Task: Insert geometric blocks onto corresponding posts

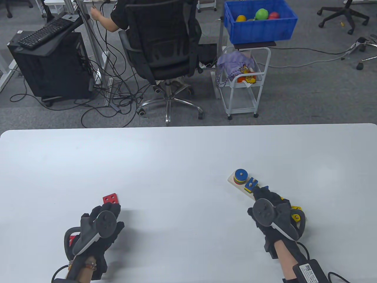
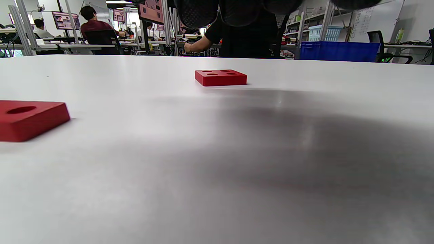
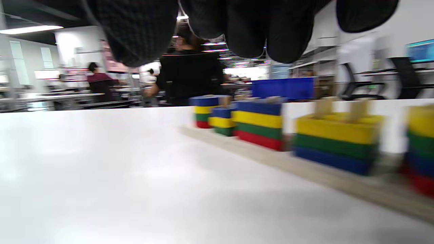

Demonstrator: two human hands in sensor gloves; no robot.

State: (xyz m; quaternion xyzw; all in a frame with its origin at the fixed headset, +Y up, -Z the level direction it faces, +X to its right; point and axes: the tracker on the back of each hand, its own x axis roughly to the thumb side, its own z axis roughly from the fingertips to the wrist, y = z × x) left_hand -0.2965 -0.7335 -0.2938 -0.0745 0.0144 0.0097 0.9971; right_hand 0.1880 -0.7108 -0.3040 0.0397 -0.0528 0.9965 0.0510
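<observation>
Both gloved hands come in over the near edge of the table, palms down, each with a tracker strapped to its back. The left hand (image 1: pixel 100 225) sits low on the left, its forearm angled up and to the right, and its fingers (image 2: pixel 200 12) hang loosely with nothing in them. The right hand (image 1: pixel 272 213) reaches forward on the right, its forearm leaning up and left, fingers (image 3: pixel 135 34) drooping, relaxed and empty.

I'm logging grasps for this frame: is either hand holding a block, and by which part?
Neither, as far as shows. The left hand hovers near the red square four-hole block; the right hand hangs over the wooden post board.
</observation>
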